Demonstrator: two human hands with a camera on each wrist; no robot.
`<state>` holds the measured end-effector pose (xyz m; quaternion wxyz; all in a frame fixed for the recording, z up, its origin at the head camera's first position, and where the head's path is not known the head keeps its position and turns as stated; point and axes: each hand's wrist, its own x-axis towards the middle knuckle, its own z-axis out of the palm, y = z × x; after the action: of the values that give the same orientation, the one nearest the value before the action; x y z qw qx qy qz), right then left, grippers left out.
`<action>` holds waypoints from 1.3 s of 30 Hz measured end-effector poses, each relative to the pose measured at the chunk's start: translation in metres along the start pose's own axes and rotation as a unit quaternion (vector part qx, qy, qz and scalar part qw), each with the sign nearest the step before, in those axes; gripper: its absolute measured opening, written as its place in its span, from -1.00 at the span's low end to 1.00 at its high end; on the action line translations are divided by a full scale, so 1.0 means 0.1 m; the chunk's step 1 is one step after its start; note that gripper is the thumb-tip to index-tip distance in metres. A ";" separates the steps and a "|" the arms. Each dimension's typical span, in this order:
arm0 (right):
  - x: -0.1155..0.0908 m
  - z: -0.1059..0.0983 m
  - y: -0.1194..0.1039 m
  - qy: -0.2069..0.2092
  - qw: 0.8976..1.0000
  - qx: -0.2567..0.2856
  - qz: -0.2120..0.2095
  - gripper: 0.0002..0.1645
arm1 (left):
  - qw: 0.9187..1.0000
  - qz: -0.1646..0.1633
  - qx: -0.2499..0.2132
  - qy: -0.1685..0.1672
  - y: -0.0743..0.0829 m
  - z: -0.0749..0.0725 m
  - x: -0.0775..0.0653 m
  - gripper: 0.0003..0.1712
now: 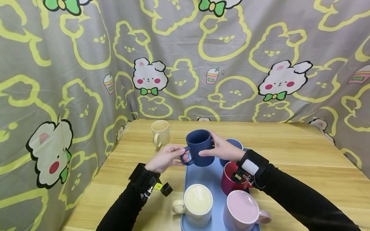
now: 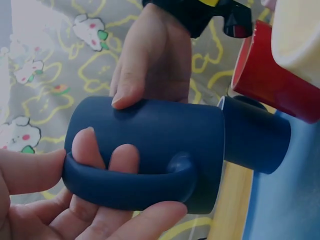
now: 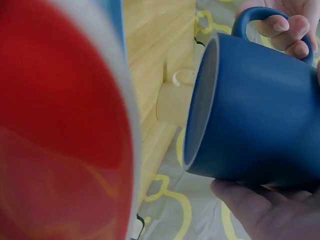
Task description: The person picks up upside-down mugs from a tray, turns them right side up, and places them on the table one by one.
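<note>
A dark blue mug (image 1: 199, 150) is held upright above the far end of a light blue tray (image 1: 206, 176). My left hand (image 1: 164, 158) grips its handle, and in the left wrist view two fingertips (image 2: 125, 157) poke through the loop. From the other side my right hand (image 1: 222, 147) holds the mug's body, thumb on the near wall, as the right wrist view also shows. Behind the right hand, partly hidden, stands a second blue mug (image 1: 235, 144) on the tray. Closer in is a red mug (image 1: 227, 183), overlapped by the right wrist strap.
On the tray's near end stand a cream mug (image 1: 198, 205), handle out over the left edge, and a pink mug (image 1: 242, 210), handle to the right. A beige mug (image 1: 160, 132) sits at the back left of the wooden table (image 1: 306, 154). Patterned cloth (image 1: 185, 48) hangs behind.
</note>
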<state>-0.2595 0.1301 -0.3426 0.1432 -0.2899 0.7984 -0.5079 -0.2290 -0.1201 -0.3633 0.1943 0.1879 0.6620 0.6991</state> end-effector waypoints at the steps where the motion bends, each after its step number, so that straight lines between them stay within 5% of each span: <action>1: 0.00 0.00 -0.01 0.004 1.000 -0.003 0.002 -0.02 | 1.000 0.002 0.001 0.008 0.00 0.00 0.00 -0.76; 6: 0.00 0.00 -0.06 0.034 0.998 -0.049 0.009 -0.04 | 0.998 0.018 0.001 0.054 0.02 0.00 0.04 -0.72; 10: -0.16 -0.09 -0.13 0.062 0.981 -0.182 0.005 -0.05 | 0.993 0.039 0.034 0.108 -0.01 -0.03 0.12 -0.67; 17: -0.71 -0.40 -0.03 0.135 0.917 -0.376 0.014 -0.13 | 0.962 0.064 0.108 0.243 -0.22 -0.13 0.30 -0.70; 22: -1.10 -0.56 0.45 0.226 0.863 -0.452 0.011 -0.25 | 0.930 0.086 0.178 0.309 -0.37 -0.20 0.38 -0.74; 25: -1.33 -0.55 0.78 0.258 0.841 -0.476 0.027 -0.31 | 0.918 0.092 0.204 0.326 -0.51 -0.27 0.49 -0.75; 32: -1.65 -0.37 1.21 0.239 0.836 -0.484 0.102 -0.28 | 0.913 0.070 0.189 0.356 -0.70 -0.26 0.67 -0.75; 39: -1.68 -0.24 1.24 0.221 0.852 -0.453 0.138 -0.21 | 0.900 0.077 0.192 0.384 -0.84 -0.29 0.78 -0.75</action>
<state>-0.1783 0.2895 -0.4532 -0.1157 -0.0898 0.9825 -0.1151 -0.3091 -0.1000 -0.4482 -0.1689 -0.0109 0.7901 0.5892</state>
